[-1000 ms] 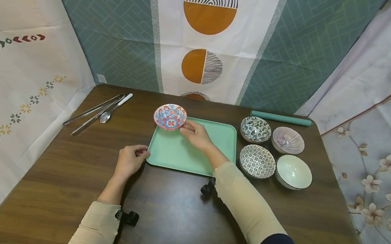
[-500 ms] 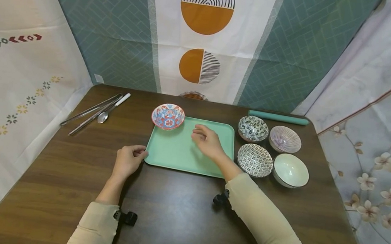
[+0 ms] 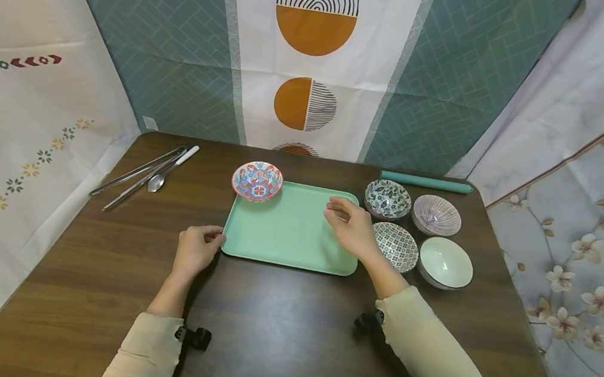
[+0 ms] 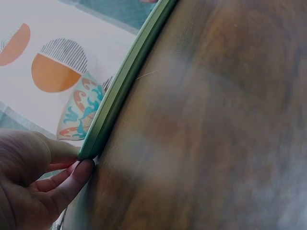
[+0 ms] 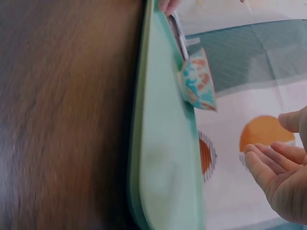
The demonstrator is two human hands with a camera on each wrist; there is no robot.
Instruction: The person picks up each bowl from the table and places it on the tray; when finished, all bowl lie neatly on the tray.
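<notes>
My left hand pinches the near left corner of a mint-green tray between thumb and fingers; the left wrist view shows the thumb under the tray's edge. At the tray's far left corner stands a red and blue patterned bowl. Above the tray's right side hovers my right hand, its fingers loosely bent and holding nothing. Just right of that hand are a bowl with a small brown lattice pattern, partly hidden by it, and a green leaf-patterned bowl.
A purple-striped bowl and a plain pale bowl stand farther right. Behind them lies a teal roll along the table's back edge. At the back left are metal tongs and a spoon with a white handle.
My right hand has let go of the red and blue bowl, leaving it on the tray's far left corner, and moved right toward the other bowls. My left hand keeps its place.
</notes>
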